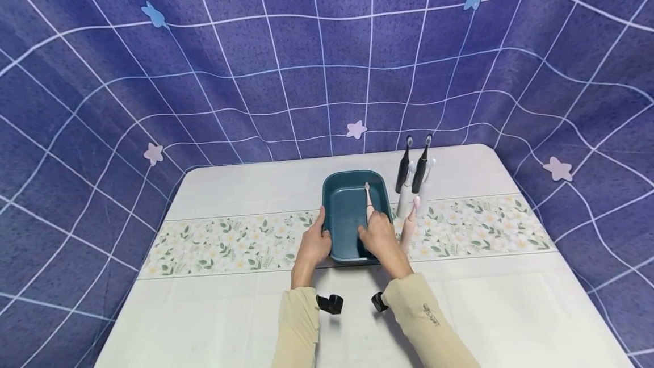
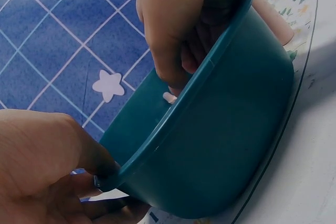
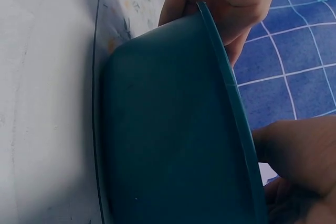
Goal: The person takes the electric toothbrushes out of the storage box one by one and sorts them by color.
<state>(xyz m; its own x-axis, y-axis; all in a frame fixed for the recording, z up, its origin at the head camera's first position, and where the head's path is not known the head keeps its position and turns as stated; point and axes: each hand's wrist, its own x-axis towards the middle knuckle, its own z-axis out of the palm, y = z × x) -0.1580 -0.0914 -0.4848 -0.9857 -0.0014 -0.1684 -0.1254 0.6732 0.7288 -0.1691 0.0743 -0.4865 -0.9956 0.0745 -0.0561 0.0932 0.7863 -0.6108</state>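
Observation:
A dark green rectangular basin sits on the table. My left hand grips its left rim, thumb on the inner side and fingers outside, as the left wrist view shows. Inside the basin, on its right side, my right hand holds a pink electric toothbrush by the handle, its head pointing to the far wall. In the right wrist view the basin's wall hides the toothbrush and part of the right hand.
Right of the basin, several electric toothbrushes stand upright: black ones at the back, white ones before them, and a pink one nearest the right forearm. A floral strip crosses the white table. Blue patterned cloth surrounds the table's back and sides.

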